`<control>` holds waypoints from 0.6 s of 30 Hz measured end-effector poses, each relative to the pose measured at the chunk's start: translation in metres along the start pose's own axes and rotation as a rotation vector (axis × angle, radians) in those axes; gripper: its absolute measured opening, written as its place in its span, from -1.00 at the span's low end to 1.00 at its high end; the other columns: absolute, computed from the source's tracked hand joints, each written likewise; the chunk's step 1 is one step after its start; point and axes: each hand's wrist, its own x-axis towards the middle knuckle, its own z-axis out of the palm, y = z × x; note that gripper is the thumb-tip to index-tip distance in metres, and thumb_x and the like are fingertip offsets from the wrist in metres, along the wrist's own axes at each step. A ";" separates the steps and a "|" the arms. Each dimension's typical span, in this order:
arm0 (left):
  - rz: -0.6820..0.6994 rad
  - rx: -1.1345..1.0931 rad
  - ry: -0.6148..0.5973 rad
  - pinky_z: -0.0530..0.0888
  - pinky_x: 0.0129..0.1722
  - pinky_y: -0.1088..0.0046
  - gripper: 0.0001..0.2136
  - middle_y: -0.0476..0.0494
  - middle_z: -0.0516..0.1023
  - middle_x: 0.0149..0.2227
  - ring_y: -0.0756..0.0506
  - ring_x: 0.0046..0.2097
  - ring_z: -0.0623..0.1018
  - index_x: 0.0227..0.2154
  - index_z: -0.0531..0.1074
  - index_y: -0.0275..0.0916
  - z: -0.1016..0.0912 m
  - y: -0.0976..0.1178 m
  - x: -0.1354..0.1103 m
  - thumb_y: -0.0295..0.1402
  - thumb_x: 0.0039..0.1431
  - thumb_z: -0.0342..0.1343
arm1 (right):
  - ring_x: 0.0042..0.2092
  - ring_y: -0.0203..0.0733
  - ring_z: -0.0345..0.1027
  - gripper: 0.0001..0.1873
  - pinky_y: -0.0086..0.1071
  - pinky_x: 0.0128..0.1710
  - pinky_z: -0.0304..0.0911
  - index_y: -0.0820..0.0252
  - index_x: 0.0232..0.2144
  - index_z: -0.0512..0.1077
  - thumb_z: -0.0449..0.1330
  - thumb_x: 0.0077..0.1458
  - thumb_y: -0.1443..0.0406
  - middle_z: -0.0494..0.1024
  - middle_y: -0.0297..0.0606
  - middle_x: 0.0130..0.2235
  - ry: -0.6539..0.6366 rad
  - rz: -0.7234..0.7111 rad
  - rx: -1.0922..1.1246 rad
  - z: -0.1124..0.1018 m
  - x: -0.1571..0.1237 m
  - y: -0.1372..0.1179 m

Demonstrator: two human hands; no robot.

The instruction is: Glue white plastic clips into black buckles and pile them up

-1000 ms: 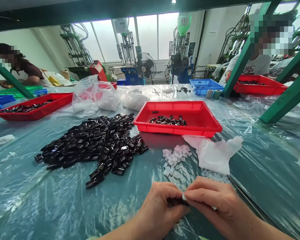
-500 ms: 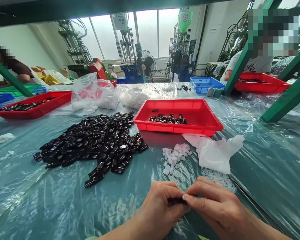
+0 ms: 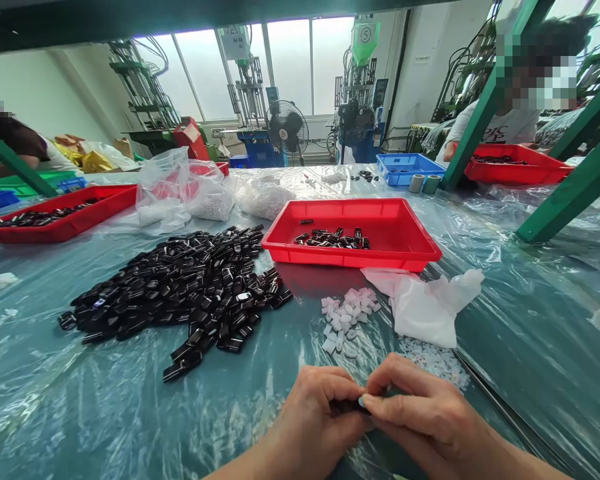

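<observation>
Small glossy black rectangular piece [image 3: 347, 406], below a shallow red plastic tray [image 3: 350, 259], pinched between the pressed-together fingers [image 3: 395, 381] of the left hand [image 3: 310, 420] and right hand [image 3: 423, 417]. Left of the tray, a heap of matching black pieces [image 3: 175, 293]; below it, pale pink-and-white chips [image 3: 346, 320]; further right, crumpled white plastic film [image 3: 430, 312].

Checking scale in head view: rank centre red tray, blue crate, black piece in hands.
1. Red tray, largest as seen.
2. Blue crate, but farther away, so that pair's true order is unsure.
3. Black piece, smallest.
</observation>
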 end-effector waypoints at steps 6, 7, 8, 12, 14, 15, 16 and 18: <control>-0.112 -0.160 -0.022 0.23 -0.55 0.60 -0.87 0.02 0.30 -0.52 0.07 -0.54 0.31 -0.61 0.44 -0.31 0.000 -0.002 0.001 -0.45 -0.01 0.10 | -0.41 -0.28 0.36 -0.85 -0.45 -0.46 0.27 0.17 -0.43 0.44 0.08 0.13 0.38 0.47 -0.26 -0.39 0.011 0.249 -0.086 -0.037 0.006 0.023; -0.118 -0.178 -0.030 0.23 -0.56 0.60 -0.88 0.02 0.30 -0.51 0.08 -0.55 0.31 -0.61 0.43 -0.32 0.001 -0.002 0.001 -0.45 -0.02 0.10 | -0.43 -0.28 0.35 -0.83 -0.44 -0.48 0.25 0.18 -0.46 0.43 0.07 0.13 0.37 0.46 -0.27 -0.41 -0.011 0.269 -0.142 -0.041 0.006 0.028; -0.122 -0.192 -0.035 0.23 -0.57 0.60 -0.87 0.02 0.30 -0.51 0.08 -0.55 0.30 -0.62 0.42 -0.32 0.001 -0.001 0.002 -0.45 -0.02 0.10 | -0.45 -0.28 0.34 -0.80 -0.44 -0.51 0.23 0.18 -0.50 0.41 0.06 0.13 0.37 0.44 -0.28 -0.44 -0.042 0.280 -0.191 -0.044 0.005 0.032; -0.126 -0.183 -0.028 0.23 -0.58 0.59 -0.88 0.02 0.29 -0.52 0.08 -0.56 0.31 -0.63 0.42 -0.32 0.001 0.001 0.002 -0.46 -0.04 0.10 | -0.45 -0.26 0.30 -0.79 -0.41 -0.52 0.20 0.19 -0.53 0.41 0.06 0.11 0.39 0.39 -0.27 -0.46 -0.113 0.300 -0.291 -0.039 -0.001 0.042; -0.115 -0.156 -0.026 0.23 -0.56 0.59 -0.88 0.02 0.30 -0.52 0.07 -0.55 0.31 -0.62 0.42 -0.32 0.000 0.001 0.002 -0.47 -0.03 0.09 | -0.40 -0.19 0.30 -0.81 -0.35 -0.45 0.22 0.20 -0.53 0.41 0.08 0.08 0.40 0.38 -0.25 -0.45 -0.117 0.305 -0.331 -0.032 -0.004 0.043; -0.107 -0.143 -0.025 0.23 -0.56 0.60 -0.88 0.02 0.30 -0.52 0.07 -0.54 0.31 -0.62 0.42 -0.32 0.000 0.001 0.002 -0.47 -0.03 0.09 | -0.37 -0.16 0.29 -0.81 -0.31 -0.43 0.22 0.20 -0.54 0.41 0.08 0.07 0.41 0.37 -0.24 -0.45 -0.116 0.307 -0.350 -0.028 -0.005 0.044; -0.097 -0.129 -0.025 0.23 -0.55 0.60 -0.88 0.02 0.30 -0.52 0.07 -0.53 0.31 -0.63 0.42 -0.32 0.000 0.002 0.002 -0.48 -0.03 0.09 | -0.36 -0.14 0.27 -0.80 -0.29 -0.41 0.22 0.20 -0.56 0.39 0.07 0.06 0.42 0.37 -0.23 -0.45 -0.114 0.307 -0.365 -0.025 -0.005 0.044; -0.083 -0.116 -0.018 0.22 -0.54 0.60 -0.87 0.03 0.28 -0.54 0.07 -0.51 0.30 -0.64 0.41 -0.31 0.000 0.002 0.001 -0.49 -0.04 0.09 | -0.35 -0.12 0.25 -0.76 -0.26 -0.40 0.21 0.20 -0.59 0.36 0.04 0.07 0.43 0.36 -0.22 -0.45 -0.103 0.304 -0.383 -0.021 -0.005 0.042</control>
